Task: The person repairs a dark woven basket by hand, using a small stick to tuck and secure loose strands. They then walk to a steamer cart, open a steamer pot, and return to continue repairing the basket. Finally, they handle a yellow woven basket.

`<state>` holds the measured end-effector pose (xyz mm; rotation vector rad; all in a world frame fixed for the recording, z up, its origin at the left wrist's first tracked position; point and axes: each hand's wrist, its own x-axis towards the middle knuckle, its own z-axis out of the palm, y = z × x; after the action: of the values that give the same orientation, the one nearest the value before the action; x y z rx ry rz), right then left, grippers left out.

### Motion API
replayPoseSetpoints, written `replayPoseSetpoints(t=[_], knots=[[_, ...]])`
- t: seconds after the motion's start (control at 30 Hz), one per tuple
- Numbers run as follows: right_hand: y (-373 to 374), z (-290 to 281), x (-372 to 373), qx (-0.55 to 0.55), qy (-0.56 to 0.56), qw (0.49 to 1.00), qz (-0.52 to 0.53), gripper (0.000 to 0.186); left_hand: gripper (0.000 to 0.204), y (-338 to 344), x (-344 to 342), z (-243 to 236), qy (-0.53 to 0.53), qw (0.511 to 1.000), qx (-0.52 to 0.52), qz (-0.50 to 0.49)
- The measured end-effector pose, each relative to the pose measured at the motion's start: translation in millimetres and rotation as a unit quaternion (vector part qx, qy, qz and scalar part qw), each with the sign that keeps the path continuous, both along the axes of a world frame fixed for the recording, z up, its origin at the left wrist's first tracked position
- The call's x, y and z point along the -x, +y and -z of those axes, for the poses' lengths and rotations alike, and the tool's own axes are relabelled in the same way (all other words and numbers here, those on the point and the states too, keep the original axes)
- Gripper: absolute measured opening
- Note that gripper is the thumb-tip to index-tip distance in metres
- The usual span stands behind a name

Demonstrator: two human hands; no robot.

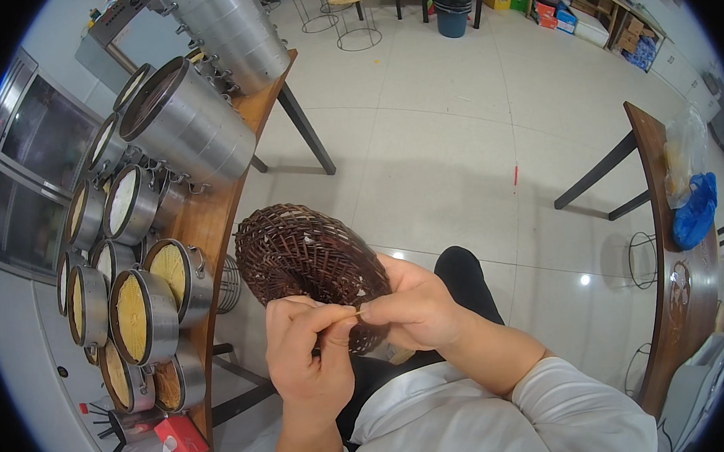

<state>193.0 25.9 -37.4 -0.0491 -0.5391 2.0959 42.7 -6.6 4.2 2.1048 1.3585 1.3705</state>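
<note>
Working beside worktop (220, 219), above floor (425, 112); basket (309, 251), long axis upper-left to lower-right; our left fingers (322, 317), right fingers (395, 309) pinch pale strip (357, 313).

I have a dark brown wicker basket (309, 251), tilted near the frame's centre; before its lower part is a thin pale strand (357, 314).

Operator's attire: white top, dark trousers, uncovered hands (307, 347).
The person is wearing a loose white shirt (443, 422), its fabric creasing into soft folds; the right sleeve (589, 412) is ending near the elbow, leaving the right forearm (501, 355) bare. Black trousers (469, 281) are covering the legs; the left sleeve is lying out of view.
</note>
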Motion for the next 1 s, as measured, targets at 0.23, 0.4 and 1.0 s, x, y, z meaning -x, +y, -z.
replayPoseSetpoints(t=[0.23, 0.4, 1.0], knots=[[0.3, -2.6, -0.3, -0.006, -0.011, 1.0, 0.003, 0.065, 0.007, -4.3, -5.9, 0.1, 0.034, 0.998, -0.024, -0.052], [-1.7, -4.1, 1.1, -0.003, 0.001, 1.0, 0.006, 0.064, 0.007, -4.5, -8.4, 2.2, 0.03, 0.997, -0.038, -0.054], [-5.3, -1.7, 7.1, 0.009, 0.03, 0.999, 0.017, 0.062, 0.01, -7.8, -12.1, 2.5, 0.1, 0.99, -0.054, -0.082]])
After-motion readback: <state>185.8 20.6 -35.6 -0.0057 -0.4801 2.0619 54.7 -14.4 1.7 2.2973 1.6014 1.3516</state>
